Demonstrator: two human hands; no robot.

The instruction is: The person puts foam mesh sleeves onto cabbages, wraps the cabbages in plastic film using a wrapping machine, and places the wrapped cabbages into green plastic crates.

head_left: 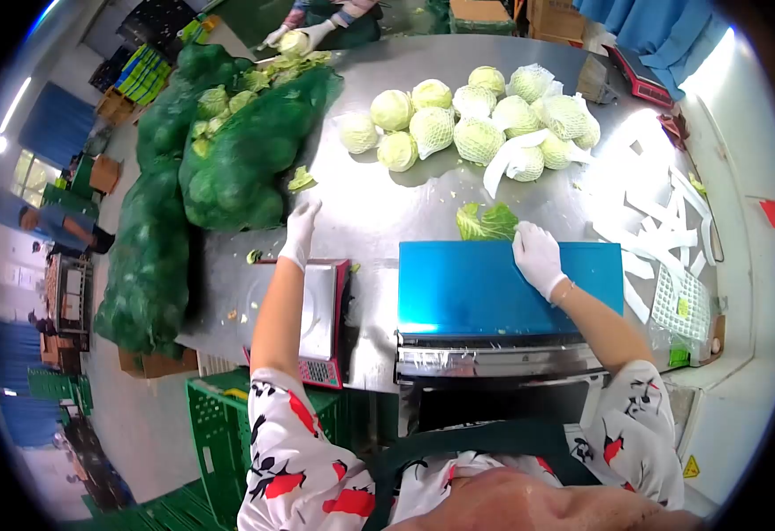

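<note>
My left hand [301,234], in a white glove, reaches over the metal tabletop beyond a red scale [318,310] with a metal plate. Its fingers are stretched out, with nothing visible in them, near a green mesh bag of cabbages [237,168]. My right hand [538,259], also gloved, rests on the blue top of a machine [458,288], fingers extended at its far edge. Just beyond that edge lies a loose cabbage leaf [487,221]. Farther out, several pale cabbages [479,140] sit in a group, some of them in white foam nets.
Across the table [361,199], a co-worker's gloved hands [317,34] hold a cabbage [294,43]. White foam strips [662,221] litter the right side. A second red scale [642,80] stands at the far right. Below left is a green crate [215,442].
</note>
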